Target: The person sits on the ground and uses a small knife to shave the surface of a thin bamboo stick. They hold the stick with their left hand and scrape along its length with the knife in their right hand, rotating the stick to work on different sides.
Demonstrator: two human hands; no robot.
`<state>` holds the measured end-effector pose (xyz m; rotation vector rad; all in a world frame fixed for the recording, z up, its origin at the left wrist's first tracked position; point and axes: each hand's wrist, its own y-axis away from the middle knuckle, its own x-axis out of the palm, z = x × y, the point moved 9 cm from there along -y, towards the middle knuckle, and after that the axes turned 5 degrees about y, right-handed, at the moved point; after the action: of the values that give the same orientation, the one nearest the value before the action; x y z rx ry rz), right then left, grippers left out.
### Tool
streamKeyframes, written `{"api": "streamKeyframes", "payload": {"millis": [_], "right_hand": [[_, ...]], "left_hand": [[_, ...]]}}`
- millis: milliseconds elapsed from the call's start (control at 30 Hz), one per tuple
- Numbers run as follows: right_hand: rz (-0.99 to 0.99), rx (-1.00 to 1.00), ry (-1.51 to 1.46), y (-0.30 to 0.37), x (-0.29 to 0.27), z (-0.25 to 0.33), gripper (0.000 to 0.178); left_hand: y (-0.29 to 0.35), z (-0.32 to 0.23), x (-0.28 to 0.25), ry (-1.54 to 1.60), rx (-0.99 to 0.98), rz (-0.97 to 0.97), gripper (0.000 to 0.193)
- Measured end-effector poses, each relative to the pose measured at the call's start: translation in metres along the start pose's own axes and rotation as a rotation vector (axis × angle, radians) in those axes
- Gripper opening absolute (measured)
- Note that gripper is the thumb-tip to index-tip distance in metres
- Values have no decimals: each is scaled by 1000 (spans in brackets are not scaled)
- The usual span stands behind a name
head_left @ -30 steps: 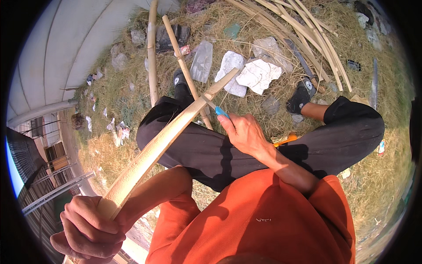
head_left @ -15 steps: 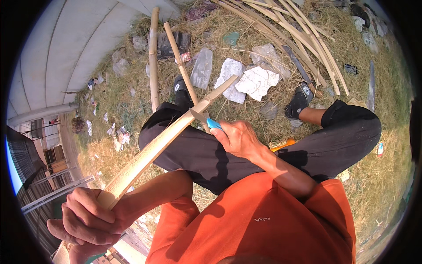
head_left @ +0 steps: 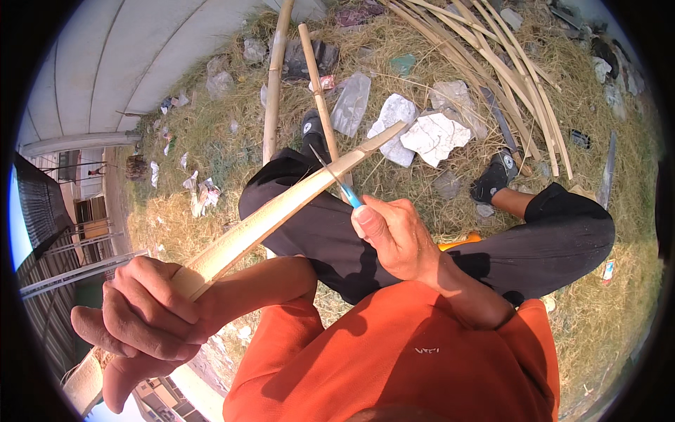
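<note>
My left hand (head_left: pixel 144 309), at the lower left, is closed around a long split bamboo strip (head_left: pixel 264 219). The pale strip slants up to the right across my left leg, its tapered tip near the white stones; its other end shows below the hand. In my right hand (head_left: pixel 402 235) is a small knife (head_left: pixel 351 196), gripped by its blue handle. Its thin blade crosses the strip towards the tip end, pointing up and left. I cannot tell whether the edge bites into the bamboo.
Two bamboo poles (head_left: pixel 276 84) lie beyond my left leg. Several long bamboo strips (head_left: pixel 506 67) spread at the far right beside a dark, long blade (head_left: pixel 499 121). Pale stones (head_left: pixel 436 137) rest on dry grass between my feet. A grey wall (head_left: pixel 119 63) stands at the left.
The knife has turned so its blade points more steeply up and shows more above the strip. My left hand keeps its grip on the strip. The whole view has shifted slightly.
</note>
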<state>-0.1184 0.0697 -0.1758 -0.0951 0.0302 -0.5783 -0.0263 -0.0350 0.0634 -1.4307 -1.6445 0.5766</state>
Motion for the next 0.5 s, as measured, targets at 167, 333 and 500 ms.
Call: {"api": "streamKeyframes", "payload": {"millis": [167,333,500], "right_hand": [[16,-186,62,6,32,66,39],[-138,164,384,19,7,-25,39],[-119,-242,140,27,19,52,35]], "left_hand": [[-1,0,14,-4,-15,108,48],[4,-7,10,-17,2,89,48],[5,-2,13,-30,14,94,48]]}}
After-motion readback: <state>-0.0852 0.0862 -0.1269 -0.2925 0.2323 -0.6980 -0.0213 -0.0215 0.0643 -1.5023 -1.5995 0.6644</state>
